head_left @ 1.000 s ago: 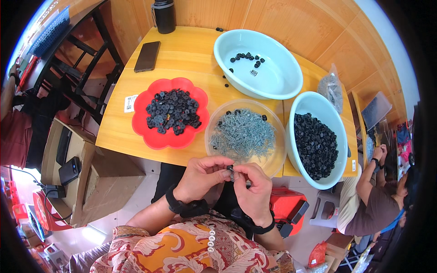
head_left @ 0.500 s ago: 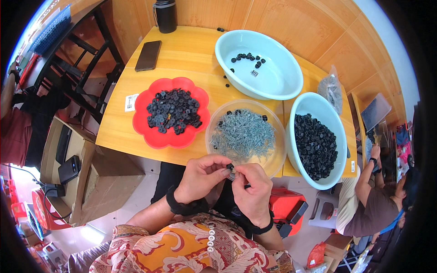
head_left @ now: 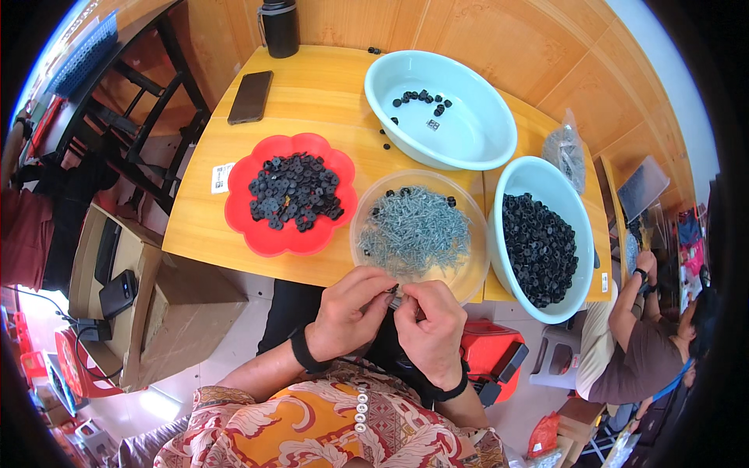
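My left hand [head_left: 351,312] and my right hand [head_left: 431,321] meet just below the table's near edge, fingertips pinched together on a small black washer and a grey screw [head_left: 394,296]. Directly above them sits a clear round bowl [head_left: 470,279] full of grey screws [head_left: 413,230]. To its left is a red flower-shaped plate [head_left: 242,226] piled with black washers [head_left: 294,191]. To the right stands a pale blue basin [head_left: 507,175] heaped with black washers [head_left: 540,246].
A second pale blue basin [head_left: 476,148] at the back holds a few black pieces. A dark phone [head_left: 250,97] and a black flask [head_left: 279,27] lie at the far left of the yellow table [head_left: 312,101]. Another person [head_left: 632,343] sits at the right. A cardboard box [head_left: 179,304] stands at the left.
My hands stay pinched together in the same place; only the fingers shift slightly around the small parts.
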`<state>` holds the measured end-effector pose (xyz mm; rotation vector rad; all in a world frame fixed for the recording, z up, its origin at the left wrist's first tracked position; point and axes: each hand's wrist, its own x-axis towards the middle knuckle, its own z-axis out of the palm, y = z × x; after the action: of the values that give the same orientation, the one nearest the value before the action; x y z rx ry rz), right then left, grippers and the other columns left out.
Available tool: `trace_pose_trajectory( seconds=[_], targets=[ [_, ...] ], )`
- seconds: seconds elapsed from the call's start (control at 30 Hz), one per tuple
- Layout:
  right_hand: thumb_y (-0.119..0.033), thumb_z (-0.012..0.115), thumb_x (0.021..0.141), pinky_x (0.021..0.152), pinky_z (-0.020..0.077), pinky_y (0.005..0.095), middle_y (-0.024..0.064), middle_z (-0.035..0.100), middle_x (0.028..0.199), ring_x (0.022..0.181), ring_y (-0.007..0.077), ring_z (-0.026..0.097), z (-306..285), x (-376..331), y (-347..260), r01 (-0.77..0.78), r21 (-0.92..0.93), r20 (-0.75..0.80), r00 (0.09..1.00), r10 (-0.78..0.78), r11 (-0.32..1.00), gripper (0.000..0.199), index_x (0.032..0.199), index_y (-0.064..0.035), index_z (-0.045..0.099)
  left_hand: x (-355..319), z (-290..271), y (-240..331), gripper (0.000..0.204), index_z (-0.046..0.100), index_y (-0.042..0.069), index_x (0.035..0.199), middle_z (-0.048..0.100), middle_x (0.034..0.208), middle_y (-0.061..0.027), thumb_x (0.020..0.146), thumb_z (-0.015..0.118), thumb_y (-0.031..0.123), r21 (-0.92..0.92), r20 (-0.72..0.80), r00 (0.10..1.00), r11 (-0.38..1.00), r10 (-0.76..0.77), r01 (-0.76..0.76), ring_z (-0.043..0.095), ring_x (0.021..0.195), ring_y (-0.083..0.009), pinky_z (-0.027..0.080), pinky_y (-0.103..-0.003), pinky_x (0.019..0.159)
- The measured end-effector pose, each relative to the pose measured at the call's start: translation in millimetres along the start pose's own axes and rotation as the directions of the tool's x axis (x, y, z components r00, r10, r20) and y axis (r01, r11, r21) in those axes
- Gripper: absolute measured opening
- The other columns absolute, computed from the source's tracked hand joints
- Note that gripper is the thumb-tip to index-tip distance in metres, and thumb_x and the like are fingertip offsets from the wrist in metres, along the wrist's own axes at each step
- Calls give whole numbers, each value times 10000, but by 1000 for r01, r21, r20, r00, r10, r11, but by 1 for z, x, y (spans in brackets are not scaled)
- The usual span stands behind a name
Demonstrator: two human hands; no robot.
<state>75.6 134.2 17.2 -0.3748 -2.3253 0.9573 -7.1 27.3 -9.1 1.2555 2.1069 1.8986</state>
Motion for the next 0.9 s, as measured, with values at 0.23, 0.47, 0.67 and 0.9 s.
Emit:
trace_pose_trajectory(
  seconds=[0.23,0.47,0.67,0.9],
  targets=[
    [76,567,617,532,440,357,124,531,686,604,294,542,0,1,-2,45,-6,24,999,-44,999,175,773,-3,574,0,-1,-4,232,575,-17,915,562,875,-144,693,600,-81,44,16,997,996,72,-73,582,744,-281,482,-314,627],
    [76,566,619,528,441,360,124,531,679,596,296,542,-1,1,-2,11,-3,26,1000,-11,1000,171,768,-8,573,-1,0,-3,245,569,-20,917,557,854,-150,682,594,-85,58,23,995,994,92,-94,570,756,-301,482,-327,639],
    [72,570,620,528,443,358,124,530,670,599,295,547,-2,1,-2,-5,-6,20,1000,5,1000,167,764,-12,577,0,-1,-1,229,572,-22,910,564,852,-146,690,592,-81,48,34,996,995,85,-87,582,746,-289,487,-316,626],
    [78,563,619,521,431,368,124,522,672,591,300,531,2,1,-1,50,-16,25,998,-50,999,183,778,-12,573,0,-2,-2,219,572,-20,906,570,848,-145,696,591,-79,42,22,997,996,76,-77,587,736,-292,487,-312,622]
  ],
)
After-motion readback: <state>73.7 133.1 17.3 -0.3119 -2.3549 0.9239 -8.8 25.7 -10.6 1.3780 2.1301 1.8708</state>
